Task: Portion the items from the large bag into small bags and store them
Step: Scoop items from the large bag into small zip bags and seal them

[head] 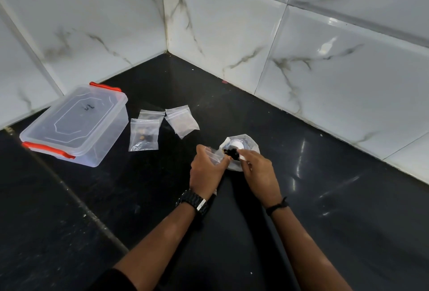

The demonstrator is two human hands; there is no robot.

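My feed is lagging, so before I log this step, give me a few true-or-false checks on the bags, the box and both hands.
1. The left hand holds a small clear bag. True.
2. The storage box has its lid off. False: the lid is on, with both red latches down.
3. The right hand pinches dark items at the small bag's mouth. True.
4. The large bag sits inside the box. False: it lies on the black counter, right behind the hands.
5. Other small bags lie on the counter between the box and the hands. True.
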